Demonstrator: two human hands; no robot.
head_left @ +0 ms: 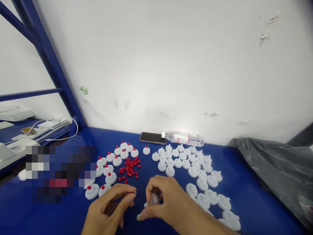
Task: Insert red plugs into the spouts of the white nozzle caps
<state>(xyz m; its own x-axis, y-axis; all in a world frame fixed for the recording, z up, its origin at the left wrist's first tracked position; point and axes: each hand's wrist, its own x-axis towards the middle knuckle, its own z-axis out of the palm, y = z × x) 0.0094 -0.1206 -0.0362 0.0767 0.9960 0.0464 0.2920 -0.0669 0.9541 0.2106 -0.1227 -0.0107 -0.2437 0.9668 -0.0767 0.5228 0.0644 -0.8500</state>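
Note:
My left hand (114,205) pinches a small red cap (132,192) between thumb and fingertips; only a sliver of red shows. Close by on the right, my right hand (163,199) is closed around a white round nozzle lid (154,199), its spout pointing left toward the red cap. The two are apart. Beyond my hands lies a loose pile of red caps (130,168). White lids with red caps on their spouts (117,161) stand to the left, and bare white lids (192,171) spread out on the right.
A phone (153,138) and a clear plastic bottle (188,138) lie along the wall on the blue table (146,169). Black plastic sheeting (264,173) covers the right side. A blue frame post (52,62) rises at left, near white cables (73,130). A pixelated patch hides the lower left.

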